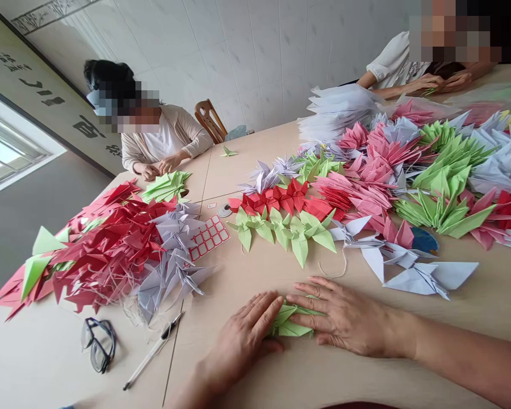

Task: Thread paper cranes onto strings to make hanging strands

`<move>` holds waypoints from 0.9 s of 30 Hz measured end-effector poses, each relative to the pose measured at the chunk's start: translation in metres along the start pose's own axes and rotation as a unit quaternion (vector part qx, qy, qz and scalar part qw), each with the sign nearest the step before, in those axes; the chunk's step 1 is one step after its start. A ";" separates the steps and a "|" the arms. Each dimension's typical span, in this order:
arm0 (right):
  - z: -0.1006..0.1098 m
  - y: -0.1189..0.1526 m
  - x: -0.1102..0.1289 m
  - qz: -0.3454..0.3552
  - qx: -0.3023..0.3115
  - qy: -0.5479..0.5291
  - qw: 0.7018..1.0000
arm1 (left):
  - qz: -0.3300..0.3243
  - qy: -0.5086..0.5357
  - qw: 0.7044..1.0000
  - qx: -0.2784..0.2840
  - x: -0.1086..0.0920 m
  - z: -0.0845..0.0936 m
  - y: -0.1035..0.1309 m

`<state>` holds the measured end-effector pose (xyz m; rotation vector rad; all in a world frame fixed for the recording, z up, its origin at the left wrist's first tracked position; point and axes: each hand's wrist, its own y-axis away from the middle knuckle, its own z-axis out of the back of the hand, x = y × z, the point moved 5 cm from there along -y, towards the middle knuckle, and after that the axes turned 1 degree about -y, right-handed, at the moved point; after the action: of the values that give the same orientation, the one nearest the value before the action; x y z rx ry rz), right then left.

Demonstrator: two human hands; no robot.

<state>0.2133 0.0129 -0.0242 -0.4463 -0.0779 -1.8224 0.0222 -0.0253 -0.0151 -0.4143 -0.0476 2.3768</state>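
Green folded paper: one small pale-green piece (290, 325), flat on the table (234, 380) between my two hands, partly covered by both.
My left hand (243, 335): on the piece's left edge, fingers straight and side by side, thumb parted from them; a wide hand, closed around nothing.
My right hand (353, 318): palm down, fingers spread wide over the piece's right part, forearm coming in from the right.
Green row (281, 230): pointed folded shapes side by side, just beyond my hands.
Red row (275, 197): similar shapes, directly behind the green.
White pieces (413, 272): beyond my right wrist, angled down to the right.
Thread (336, 270): a loose curl near the white pieces.
Large mixed stock (378, 165): pink, green, white and red folded papers heaped at the right.
Red heap (114, 250): to the left, with lilac-white pieces (174, 255) along its right side.
Label sheet (208, 238): red-outlined, beside the lilac-white pieces.
Eyeglasses (99, 343): on the table, left of the pen.
Pen (153, 351): lying slantwise near the table seam.
Co-workers: one person (166, 133) seated far left by a green stack (167, 186); another person (398, 62) far right, hands together.
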 end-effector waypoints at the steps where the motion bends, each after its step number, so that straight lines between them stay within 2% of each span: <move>1: -0.001 0.001 0.000 0.000 -0.003 -0.001 1.000 | -0.001 -0.010 1.000 0.004 0.000 0.001 0.000; 8: 0.010 0.005 0.000 -0.001 -0.084 0.040 0.996 | 0.054 -0.040 0.998 -0.007 0.012 0.009 0.009; 13: 0.016 -0.002 0.002 -0.024 -0.062 0.104 0.992 | 0.054 0.009 0.998 -0.010 0.009 0.009 0.004; 20: 0.008 -0.014 0.006 -0.101 -0.103 0.061 0.988 | 0.127 0.011 0.992 -0.005 -0.003 -0.004 -0.014; 24: -0.001 -0.018 0.000 -0.125 -0.089 0.070 0.986 | 0.127 0.012 0.992 0.007 -0.001 -0.011 -0.022; 27: 0.001 -0.020 -0.003 -0.125 -0.084 0.078 0.986 | 0.115 0.008 0.993 0.006 0.001 -0.011 -0.026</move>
<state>0.1953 0.0218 -0.0210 -0.4235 0.1347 -2.1143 0.0418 -0.0068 -0.0218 -0.4545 0.0235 2.5975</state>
